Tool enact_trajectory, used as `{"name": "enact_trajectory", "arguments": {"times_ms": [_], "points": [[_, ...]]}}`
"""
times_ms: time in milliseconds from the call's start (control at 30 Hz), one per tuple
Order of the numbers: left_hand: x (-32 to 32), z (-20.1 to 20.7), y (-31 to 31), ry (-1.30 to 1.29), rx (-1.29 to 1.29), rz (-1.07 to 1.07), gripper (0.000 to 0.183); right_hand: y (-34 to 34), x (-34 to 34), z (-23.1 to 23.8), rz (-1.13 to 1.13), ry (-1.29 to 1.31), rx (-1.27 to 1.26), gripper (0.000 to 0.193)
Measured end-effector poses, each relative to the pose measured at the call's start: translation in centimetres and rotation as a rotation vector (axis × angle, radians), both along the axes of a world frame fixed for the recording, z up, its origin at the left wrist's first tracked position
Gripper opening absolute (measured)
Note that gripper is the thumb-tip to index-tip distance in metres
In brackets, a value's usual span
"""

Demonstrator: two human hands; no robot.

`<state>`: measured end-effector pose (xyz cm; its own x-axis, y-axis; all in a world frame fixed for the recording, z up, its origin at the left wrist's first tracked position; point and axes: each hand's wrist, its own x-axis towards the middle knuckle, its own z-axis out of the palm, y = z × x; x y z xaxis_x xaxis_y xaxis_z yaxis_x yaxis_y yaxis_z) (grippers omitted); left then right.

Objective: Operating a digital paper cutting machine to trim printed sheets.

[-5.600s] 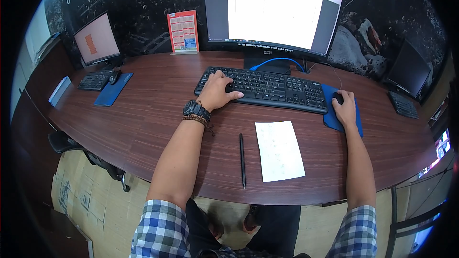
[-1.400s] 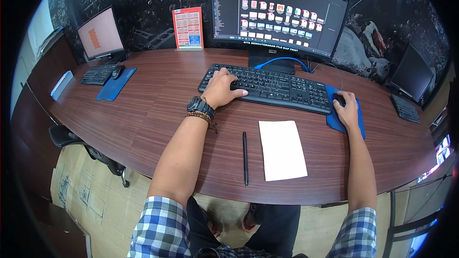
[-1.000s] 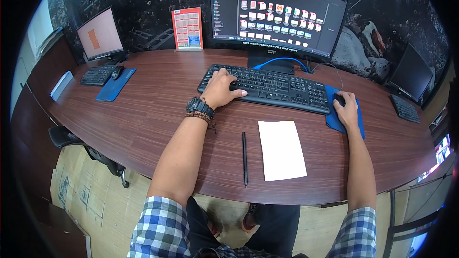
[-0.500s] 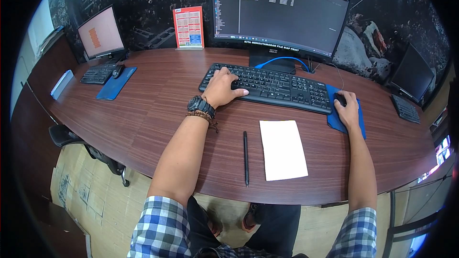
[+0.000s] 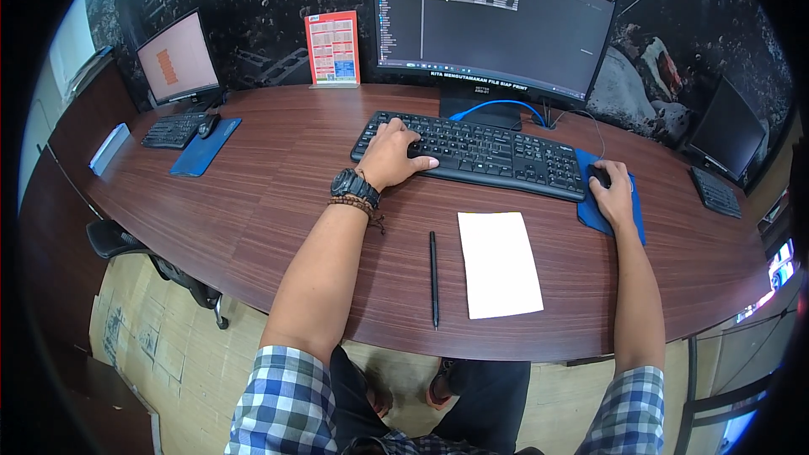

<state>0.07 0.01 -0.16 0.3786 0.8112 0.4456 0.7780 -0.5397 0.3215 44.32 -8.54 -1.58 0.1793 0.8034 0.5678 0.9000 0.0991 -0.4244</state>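
My left hand point(image 5: 392, 156) lies on the left end of a black keyboard point(image 5: 476, 152), its thumb stretched out toward the lower keys and its fingers apart. A dark watch point(image 5: 354, 188) and beaded bracelets circle that wrist. Over at the right, my right hand point(image 5: 615, 194) is curved over a black computer mouse point(image 5: 600, 175), which it mostly covers. The mouse rests on a blue mouse pad point(image 5: 592, 216). Behind the keyboard, a large curved monitor point(image 5: 497, 29) shows a list of files in a dark window.
Nearer me lie a black pen point(image 5: 434, 280) and a white sheet of paper point(image 5: 500, 265). A red-edged calendar card point(image 5: 333, 49) stands left of the monitor. Other monitors point(image 5: 178, 57) and keyboards sit at both sides. A black chair point(image 5: 160, 257) is below the desk's left edge.
On the large monitor, the highlighted part of the file list looks bigger. Both hands have stayed in the same places.
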Motion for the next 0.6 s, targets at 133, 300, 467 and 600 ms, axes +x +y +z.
{"name": "enact_trajectory", "arguments": {"times_ms": [133, 300, 467, 600], "points": [[0.08, -0.05, 0.01, -0.016, 0.005, -0.004, 0.064, -0.02, 0.03, -0.01, -0.005, -0.001, -0.002, 0.034], [-0.03, 0.01, 0.05, -0.018, -0.01, -0.017, 0.063, -0.17, -0.25, 0.13, -0.007, -0.001, 0.007, 0.034], [-0.03, 0.11, -0.11, -0.004, 0.014, -0.016, 0.064, -0.18, -0.32, 0.15, -0.01, -0.005, 0.006, 0.034], [0.02, 0.11, -0.1, -0.003, 0.006, -0.01, 0.064, 0.02, -0.06, -0.04, 0.0, -0.004, 0.015, 0.034]]}}
